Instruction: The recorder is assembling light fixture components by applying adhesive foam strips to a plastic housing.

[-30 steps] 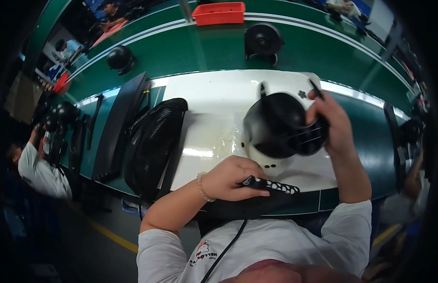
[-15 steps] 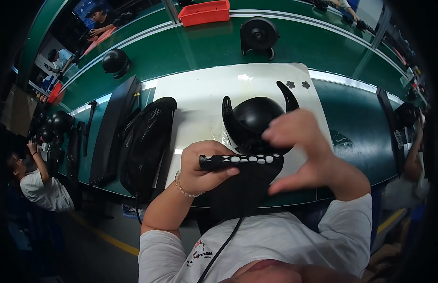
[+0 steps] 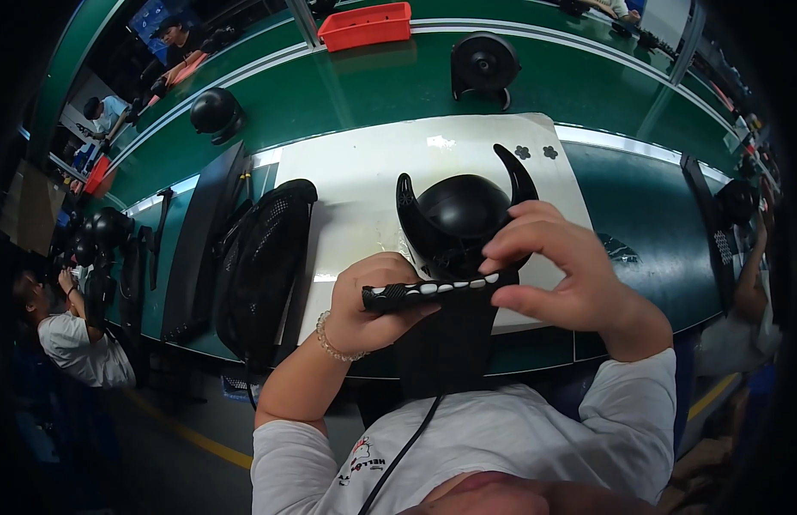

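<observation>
My left hand (image 3: pixel 380 300) is closed round the left end of a black perforated panel (image 3: pixel 454 287), its holed edge turned upward and a flat dark part hanging below. By the panel's right end, my right hand (image 3: pixel 563 270) has its thumb and curved fingers apart; whether the thumb touches the panel, I cannot tell. Just beyond both hands, a glossy black dome-shaped piece (image 3: pixel 464 206) with two upright curved horns rests on a white mat (image 3: pixel 347 184). The panel and my right hand hide its near side.
A long black mesh-covered part (image 3: pixel 265 266) and a dark flat panel (image 3: pixel 201 240) lie left of the mat. Two small flower-shaped pieces (image 3: pixel 536 153) sit at its far right. Beyond, a green belt (image 3: pixel 347 94) carries a black sphere (image 3: pixel 217 112) and a round black part (image 3: pixel 485 64). Co-workers sit around.
My right hand has come down and in toward the panel's right end, its fingers curling more. The panel has tilted in my left hand. Parts on the belt have shifted right.
</observation>
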{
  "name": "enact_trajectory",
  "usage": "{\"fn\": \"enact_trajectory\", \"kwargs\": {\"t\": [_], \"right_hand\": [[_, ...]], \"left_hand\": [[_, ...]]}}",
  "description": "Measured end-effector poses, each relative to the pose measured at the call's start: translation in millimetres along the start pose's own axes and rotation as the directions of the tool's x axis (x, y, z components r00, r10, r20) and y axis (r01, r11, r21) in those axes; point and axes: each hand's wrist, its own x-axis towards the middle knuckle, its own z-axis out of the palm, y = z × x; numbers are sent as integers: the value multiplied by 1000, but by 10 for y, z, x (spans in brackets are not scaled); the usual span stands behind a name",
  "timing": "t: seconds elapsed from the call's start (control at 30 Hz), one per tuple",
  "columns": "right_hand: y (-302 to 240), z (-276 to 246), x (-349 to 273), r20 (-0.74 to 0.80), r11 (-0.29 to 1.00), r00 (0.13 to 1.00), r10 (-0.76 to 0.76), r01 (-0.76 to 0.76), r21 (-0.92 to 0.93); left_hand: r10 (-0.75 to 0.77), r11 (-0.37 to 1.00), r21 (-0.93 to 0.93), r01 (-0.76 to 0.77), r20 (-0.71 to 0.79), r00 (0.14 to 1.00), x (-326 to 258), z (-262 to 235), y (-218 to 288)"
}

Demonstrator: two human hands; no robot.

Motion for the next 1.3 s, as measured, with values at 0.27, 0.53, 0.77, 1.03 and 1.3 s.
{"fn": "enact_trajectory", "kwargs": {"t": [0.27, 0.53, 0.77, 1.03, 1.3], "right_hand": [[-58, -56, -11, -21, 929, 978, -207, 190, -317], [-20, -5, -10, -25, 766, 895, -446, 367, -527], [-11, -52, 23, -50, 895, 961, -273, 235, -379], [6, -40, 41, -24, 894, 945, -325, 299, -335], [-29, 1, 1, -17, 912, 951, -309, 291, -289]], "left_hand": [[51, 997, 63, -50, -25, 998, 20, 7, 33], [-33, 999, 2, 33, -35, 999, 5, -7, 52], [-53, 997, 50, 55, -31, 998, 6, -7, 67], [-23, 999, 48, 25, -50, 998, -18, 6, 22], [4, 998, 69, -1, -44, 999, -37, 22, 18]]}}
